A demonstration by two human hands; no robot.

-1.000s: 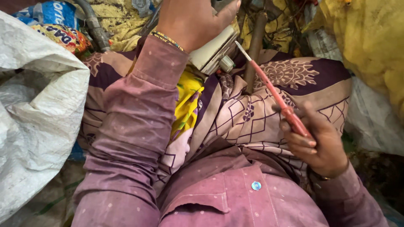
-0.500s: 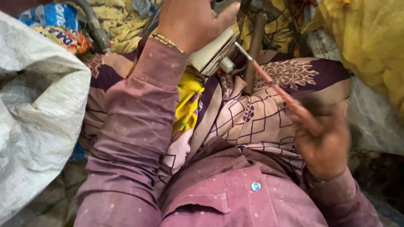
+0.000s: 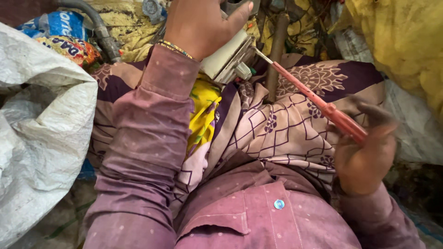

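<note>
The left hand grips a white part, its fingers curled over the top edge and the thumb stretched along the far side, so the part sits under the palm and pokes out just below the fingers toward the lap. The right hand holds a red screwdriver; its fingers wrap the handle end, though blur hides how tightly they close. The shaft runs up and left from those fingers, and its metal tip meets the white part right beside the left thumb. A brown rod stands just behind the shaft. A patterned purple cloth lies beneath both hands. Left of the left sleeve lies a white sack, and a yellow sack lies above the right fingers.
</note>
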